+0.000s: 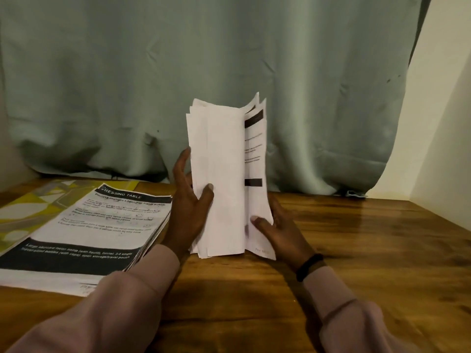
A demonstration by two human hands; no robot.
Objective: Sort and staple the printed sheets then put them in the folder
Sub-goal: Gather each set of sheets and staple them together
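Observation:
A bundle of printed sheets (224, 174) stands upright on its bottom edge on the wooden table (356, 250), held between both hands. My left hand (188, 207) grips its left side, thumb across the blank front. My right hand (277, 233) holds the lower right side, thumb on a printed page with black bars. A second pile of printed sheets (96, 225), headed "DRESSING TABLE", lies flat to the left. Under it a yellow and grey patterned folder (33, 207) shows. I see no stapler.
A grey-green curtain (204, 85) hangs right behind the table's far edge. A pale wall (443, 123) closes the right side. Bare wood lies to the right of my hands and in front of them.

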